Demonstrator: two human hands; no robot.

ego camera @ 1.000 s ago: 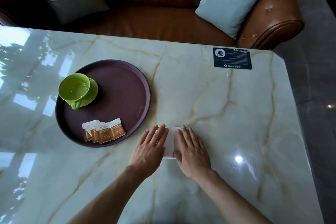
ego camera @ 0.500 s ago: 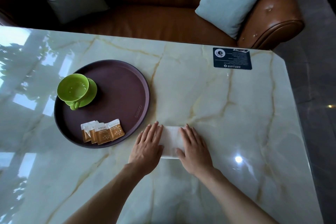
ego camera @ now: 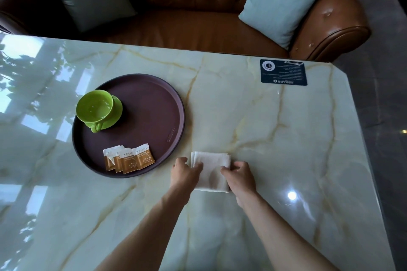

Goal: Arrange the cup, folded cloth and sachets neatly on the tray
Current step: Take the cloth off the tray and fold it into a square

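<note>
two hands, left hand (ego camera: 184, 171) and right hand (ego camera: 240, 174), pinch folded cloth (ego camera: 212, 169) beside tray (ego camera: 154, 103).

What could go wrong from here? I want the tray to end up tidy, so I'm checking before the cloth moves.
The folded cloth is pinched only at its side edges by the left hand and right hand, so its layers may fall open when lifted. Carried low, it could knock the sachets near the tray rim.

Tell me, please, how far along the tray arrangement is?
Done: the cup on its saucer and the sachets sit on the tray. In hand: both hands, left and right, pinch the folded cloth on the table. Left: placing it on the tray.
</note>
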